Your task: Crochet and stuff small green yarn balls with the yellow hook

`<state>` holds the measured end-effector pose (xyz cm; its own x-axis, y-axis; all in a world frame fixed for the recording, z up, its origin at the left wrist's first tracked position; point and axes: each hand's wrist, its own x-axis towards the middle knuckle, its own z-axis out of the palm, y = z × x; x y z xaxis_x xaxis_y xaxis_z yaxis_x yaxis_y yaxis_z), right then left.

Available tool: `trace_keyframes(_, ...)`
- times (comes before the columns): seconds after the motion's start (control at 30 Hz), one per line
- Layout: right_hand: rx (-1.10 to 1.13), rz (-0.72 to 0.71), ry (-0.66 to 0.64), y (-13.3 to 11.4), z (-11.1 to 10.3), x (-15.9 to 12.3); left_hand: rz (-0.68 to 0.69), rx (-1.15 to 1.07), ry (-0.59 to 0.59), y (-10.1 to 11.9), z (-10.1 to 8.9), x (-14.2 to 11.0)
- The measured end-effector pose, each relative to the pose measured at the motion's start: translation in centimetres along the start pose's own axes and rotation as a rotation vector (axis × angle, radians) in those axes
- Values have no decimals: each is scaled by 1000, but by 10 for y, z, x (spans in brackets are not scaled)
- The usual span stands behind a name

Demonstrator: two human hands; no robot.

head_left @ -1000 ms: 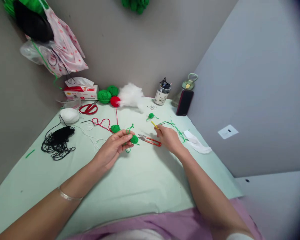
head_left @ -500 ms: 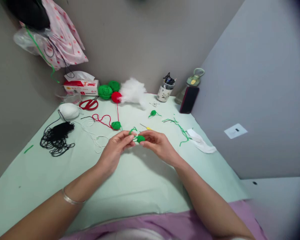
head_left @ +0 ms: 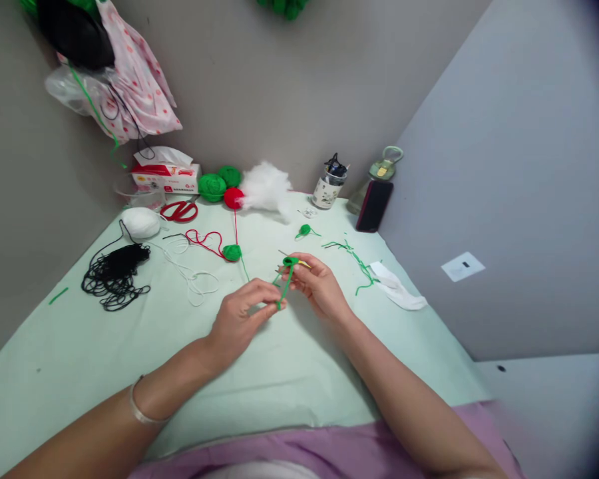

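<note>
My right hand is closed round a small green crocheted piece and a yellow-handled crochet hook, whose thin metal shaft points left past the piece. My left hand, lower and to the left, pinches a strand of green yarn near its end. The strand runs taut from those fingertips up to the crocheted piece. Close behind my left hand lies a small green ball with a thin tail of yarn. A tiny green crocheted piece with loose ends rests beyond my right hand.
At the left lie tangled black yarn, a white yarn ball and red-handled scissors. Along the back stand a tissue box, white stuffing, a pen cup and a phone. Green scraps lie at right.
My right hand first held the hook apart, then came to the green piece and now holds both. My left hand has let go of the piece, moved down and pulled the strand taut.
</note>
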<state>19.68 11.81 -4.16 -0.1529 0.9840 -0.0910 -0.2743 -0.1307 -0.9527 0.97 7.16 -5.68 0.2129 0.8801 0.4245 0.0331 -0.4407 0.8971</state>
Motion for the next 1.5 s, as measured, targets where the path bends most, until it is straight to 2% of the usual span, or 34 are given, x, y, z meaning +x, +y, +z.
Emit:
trace_keyframes(0.2,150,159,-21,-4,-5,2,155,172,-263,-4,9,-9)
trace_keyframes(0.3,179,195,-52,-6,-7,2,188,237,-327,-2,8,-8)
trace_keyframes(0.33,181,197,-65,-7,-7,1,187,262,-313,-1,6,-6)
trace_keyframes(0.4,169,194,-93,-9,-6,-1,178,325,-211,3,0,-2)
trace_keyframes(0.47,142,187,-119,-11,-3,-5,166,398,-7,6,-7,3)
trace_keyframes(0.53,107,175,-139,-13,1,-9,75,349,155,8,-11,8)
trace_keyframes(0.6,30,140,-159,-12,6,-13,-38,252,213,7,-12,10)
trace_keyframes(0.77,-268,13,-236,-4,17,-19,-192,74,121,2,-5,10)
trace_keyframes(0.93,-439,-177,-224,1,20,-21,-245,-39,102,5,-1,11)
trace_keyframes(1.1,-563,-199,-164,-3,20,-26,-267,-88,159,3,-5,14)
trace_keyframes(1.23,-825,-262,-248,-2,22,-30,-261,-121,227,-1,-5,14)
trace_keyframes(1.37,-922,-300,-264,2,27,-36,-258,-176,193,0,-3,13)
trace_keyframes(1.5,-951,-272,-274,0,29,-41,-324,-220,119,3,-6,15)
